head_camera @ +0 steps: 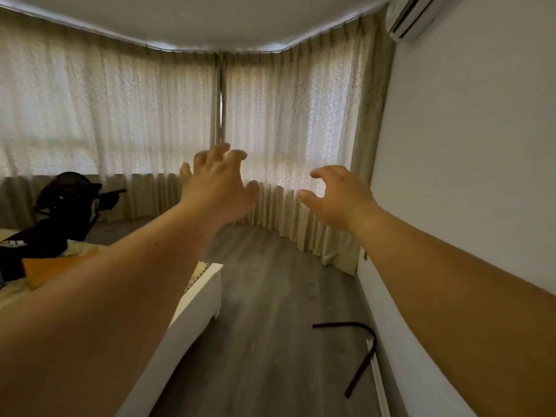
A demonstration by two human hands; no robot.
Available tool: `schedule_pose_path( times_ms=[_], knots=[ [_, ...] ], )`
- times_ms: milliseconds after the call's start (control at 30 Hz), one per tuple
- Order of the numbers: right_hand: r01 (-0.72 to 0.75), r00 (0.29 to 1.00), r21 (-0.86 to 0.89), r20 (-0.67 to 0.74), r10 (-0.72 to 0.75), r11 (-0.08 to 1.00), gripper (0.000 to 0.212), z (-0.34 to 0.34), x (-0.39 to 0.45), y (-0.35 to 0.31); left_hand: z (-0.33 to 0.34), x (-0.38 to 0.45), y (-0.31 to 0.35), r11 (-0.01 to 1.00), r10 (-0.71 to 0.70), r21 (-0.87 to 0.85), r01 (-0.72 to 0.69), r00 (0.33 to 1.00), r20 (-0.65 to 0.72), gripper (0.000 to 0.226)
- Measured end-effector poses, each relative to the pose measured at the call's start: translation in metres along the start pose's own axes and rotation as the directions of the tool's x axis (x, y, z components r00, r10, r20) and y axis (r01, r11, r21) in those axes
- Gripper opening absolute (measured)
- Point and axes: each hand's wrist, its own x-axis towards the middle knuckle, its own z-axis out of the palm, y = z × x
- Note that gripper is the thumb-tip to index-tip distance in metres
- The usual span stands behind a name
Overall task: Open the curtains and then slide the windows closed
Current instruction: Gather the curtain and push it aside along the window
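At the far end of the room, across the bare floor [270,311], the curtains [120,115] hang fully closed over the whole bay, and only a thin slit [220,94] between the two panels shows something shiny behind. We cannot see the windows themselves; we only see their light through the cloth.

We reach forward with both arms. Our left hand [218,182] is open with the fingers [237,154] spread and bent like a claw, and it holds nothing. Our right hand [337,197] is also open, thumb and fingers apart, and also empty. Both hands seem well apart from the cloth, so the first step, parting the curtains, is not yet done.

Several things could go wrong from here, in our judgement. If we walk without looking down, a foot may catch the dark bent rod [361,356] that lies on the floor near the right wall [466,176], or a leg may hit the corner of the bed [198,299] on the left. If we pull the cloth downward instead of sideways, the hooks may jam or come out of the rail [249,48] at the ceiling, above all at the bends of the bay. If we grip only one thin fold, the panel may slip out of the fingers.
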Motion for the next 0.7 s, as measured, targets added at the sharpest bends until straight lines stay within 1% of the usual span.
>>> schedule_pose_path(
  times_ms=[67, 100, 133, 200, 300, 367, 467, 567, 700],
  knots=[
    [-0.016, 0.995, -0.208, 0.095, 0.037, 0.978, 0.065, 0.017, 0.007, 0.013, 0.024, 0.001, -0.006, 0.990, 0.001, 0.142, -0.010, 0.998, 0.066, 0.060],
    [-0.016, 0.988, -0.284, 0.140, 0.058, 0.959, 0.065, 0.026, 0.011, 0.022, 0.036, 0.002, -0.013, 0.985, -0.019, 0.171, -0.001, 0.994, 0.112, 0.060],
    [-0.021, 0.978, -0.333, 0.191, 0.090, 0.943, 0.065, 0.040, 0.017, 0.034, 0.053, 0.006, -0.023, 0.985, -0.040, 0.174, 0.012, 0.986, 0.159, 0.060],
    [-0.050, 0.954, -0.376, 0.255, 0.155, 0.925, 0.062, 0.066, 0.032, 0.054, 0.081, 0.016, -0.041, 0.981, -0.059, 0.194, 0.010, 0.967, 0.248, 0.056],
    [-0.095, 0.916, -0.424, 0.318, 0.246, 0.901, 0.060, 0.112, 0.069, 0.080, 0.126, 0.043, -0.080, 0.968, -0.041, 0.247, -0.046, 0.940, 0.338, 0.055],
    [-0.106, 0.887, -0.439, 0.363, 0.284, 0.892, 0.061, 0.144, 0.095, 0.091, 0.156, 0.062, -0.108, 0.965, -0.022, 0.252, -0.074, 0.932, 0.362, 0.055],
    [-0.092, 0.868, -0.415, 0.412, 0.277, 0.905, 0.060, 0.189, 0.148, 0.097, 0.200, 0.106, -0.149, 0.971, -0.028, 0.232, -0.065, 0.926, 0.377, 0.056],
    [-0.065, 0.865, -0.383, 0.439, 0.243, 0.922, 0.057, 0.223, 0.199, 0.103, 0.246, 0.155, -0.176, 0.970, -0.032, 0.227, -0.083, 0.886, 0.463, 0.055],
    [-0.066, 0.869, -0.364, 0.437, 0.233, 0.929, 0.054, 0.255, 0.253, 0.132, 0.313, 0.215, -0.191, 0.978, -0.023, 0.188, -0.089, 0.850, 0.526, 0.056]
  ],
)
